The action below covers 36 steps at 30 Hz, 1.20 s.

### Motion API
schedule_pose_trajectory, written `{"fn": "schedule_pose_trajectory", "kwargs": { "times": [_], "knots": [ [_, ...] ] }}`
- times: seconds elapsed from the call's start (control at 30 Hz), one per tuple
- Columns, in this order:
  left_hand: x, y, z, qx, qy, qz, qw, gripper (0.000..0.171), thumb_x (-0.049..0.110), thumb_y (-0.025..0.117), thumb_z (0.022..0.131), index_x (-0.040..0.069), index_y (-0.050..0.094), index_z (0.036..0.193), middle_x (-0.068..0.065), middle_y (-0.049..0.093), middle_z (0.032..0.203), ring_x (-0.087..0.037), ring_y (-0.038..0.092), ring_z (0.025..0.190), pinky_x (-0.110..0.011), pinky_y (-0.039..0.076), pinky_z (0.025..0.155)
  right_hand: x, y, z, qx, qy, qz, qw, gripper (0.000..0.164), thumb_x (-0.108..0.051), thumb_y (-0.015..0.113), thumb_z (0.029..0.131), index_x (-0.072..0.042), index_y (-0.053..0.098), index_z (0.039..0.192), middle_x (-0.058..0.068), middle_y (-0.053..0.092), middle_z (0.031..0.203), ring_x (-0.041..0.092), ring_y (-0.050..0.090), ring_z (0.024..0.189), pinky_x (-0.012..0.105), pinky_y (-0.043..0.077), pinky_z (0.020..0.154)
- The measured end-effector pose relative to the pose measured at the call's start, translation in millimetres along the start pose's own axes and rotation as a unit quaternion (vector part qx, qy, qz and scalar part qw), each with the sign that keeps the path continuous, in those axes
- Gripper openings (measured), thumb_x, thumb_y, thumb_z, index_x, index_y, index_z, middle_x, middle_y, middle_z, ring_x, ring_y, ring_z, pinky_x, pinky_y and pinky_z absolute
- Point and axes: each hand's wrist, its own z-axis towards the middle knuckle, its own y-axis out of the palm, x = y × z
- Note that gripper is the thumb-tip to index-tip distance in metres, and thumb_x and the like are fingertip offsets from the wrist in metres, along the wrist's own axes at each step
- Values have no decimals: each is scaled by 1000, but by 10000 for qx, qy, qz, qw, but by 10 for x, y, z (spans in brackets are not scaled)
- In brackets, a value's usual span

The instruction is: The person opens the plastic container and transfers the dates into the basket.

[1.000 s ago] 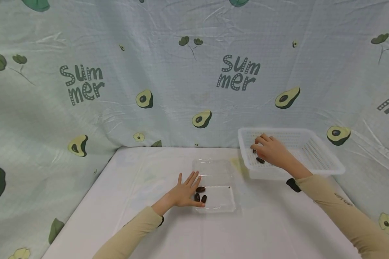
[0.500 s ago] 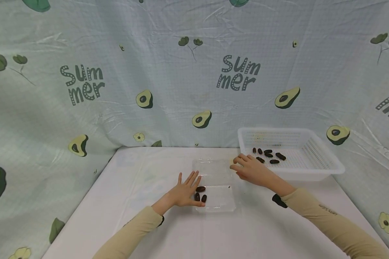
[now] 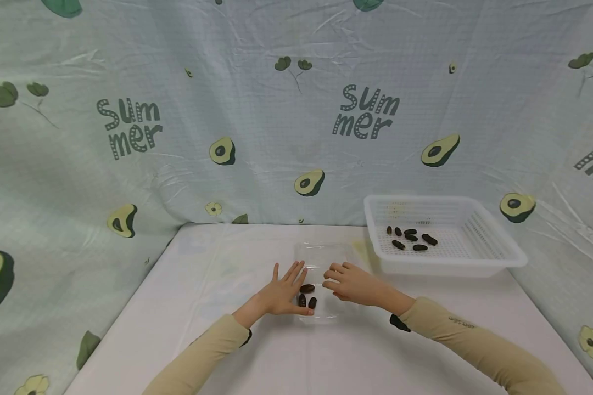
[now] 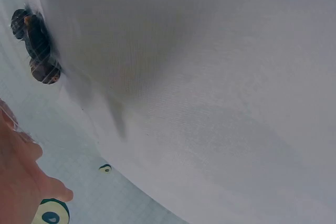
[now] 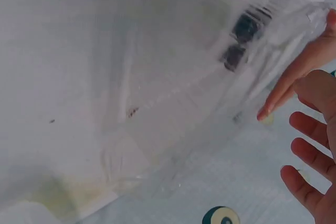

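Observation:
My left hand (image 3: 281,296) lies with fingers spread over the left edge of a clear hinged plastic box (image 3: 328,319), whose lid lies back behind it. Three dark brown dates (image 3: 307,288) sit in the box's left end beside the hand; the left wrist view shows dates (image 4: 38,40) through the plastic. Above the box's right part is my right hand (image 3: 353,282), fingers bent and pointing left toward the dates. In the right wrist view its fingers (image 5: 310,153) stand apart, and I cannot tell whether something is pinched by the thumb.
A white slotted basket (image 3: 452,269) stands at the back right, with several dates (image 3: 411,237) in its left half. White cloth (image 3: 296,356) covers the table. A curtain printed with avocados (image 3: 308,182) hangs along the back.
My right hand has come out of the basket and moved left and nearer, over the clear box, uncovering the dates in the basket. The left hand has stayed put.

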Motion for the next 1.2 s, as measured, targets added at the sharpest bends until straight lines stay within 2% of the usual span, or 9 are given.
{"fn": "schedule_pose_trajectory", "kwargs": {
  "times": [0.33, 0.53, 0.73, 0.93, 1.2],
  "knots": [
    [20, 2, -6, 168, 97, 59, 9998, 103, 73, 42, 75, 3, 9, 144, -14, 0, 151, -31, -2, 139, -65, 4, 102, -252, 169, 130, -224, -502, 87, 9985, 31, -36, 66, 77, -27, 59, 106, -11, 58, 103, 8, 49, 94, 22, 42, 69],
    [21, -17, -3, 310, 153, 6, 9994, 105, 74, 42, 74, 4, 7, 144, -14, 0, 151, -32, -4, 139, -65, 3, 102, -292, 256, 150, -487, -490, 229, 9973, 28, -34, 63, 82, -28, 58, 108, -11, 58, 108, 9, 49, 96, 24, 43, 71],
    [-3, -16, -32, 488, 168, -73, 9986, 105, 73, 45, 73, 7, 4, 144, -13, 2, 151, -34, -2, 138, -66, 7, 101, -291, 324, 158, -469, -581, 373, 9965, 25, -32, 63, 81, -28, 60, 106, -11, 59, 105, 9, 49, 93, 23, 42, 67],
    [-22, 1, -75, 331, 36, -257, 9991, 104, 71, 48, 73, 6, 9, 144, -14, 7, 151, -35, 0, 138, -65, 5, 102, -287, 389, 165, -603, -615, 393, 9955, 22, -33, 62, 82, -28, 60, 103, -13, 60, 99, 8, 49, 92, 22, 40, 65],
    [-48, 63, -78, 201, -23, -69, 9998, 107, 73, 44, 73, 3, 6, 144, -13, 6, 151, -35, 4, 138, -66, 9, 101, -281, 458, 157, -546, -625, 370, 9959, 11, -34, 58, 85, -28, 58, 94, -13, 57, 86, 7, 47, 82, 21, 35, 60]
  ]
}}
